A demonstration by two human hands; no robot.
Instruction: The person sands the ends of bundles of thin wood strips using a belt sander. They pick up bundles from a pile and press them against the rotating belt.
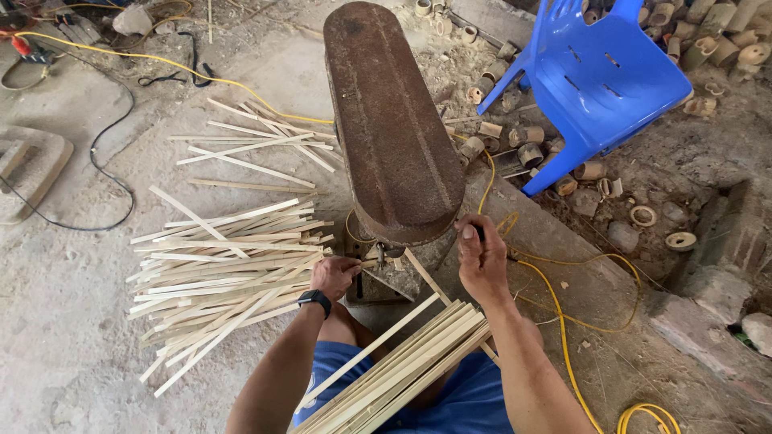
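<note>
- The left hand (333, 276), a black watch (314, 300) at its wrist, was curled around the near end of a thin strip (363, 264) at the front of the rusty machine (390, 120); the fingers were closed on it, though the grip itself was partly hidden.
- That strip lay roughly crosswise, running from the left hand rightward under the machine's front edge.
- The right hand (481, 255) was clenched just beside the machine's right front corner, on something small and dark; what it was could not be told.
- Of the two, the left hand was nearer the strip; the right sat across the machine's mouth from it.
- Just left of the left hand lay a loose pile of slats (225, 265) on the floor, their long axes mostly left to right.
- A bundle (402, 366) rested across the person's lap, slanting up toward the right hand.
- Farther out: a yellow cable (563, 321), a blue chair (599, 76), bamboo offcuts (527, 149).
</note>
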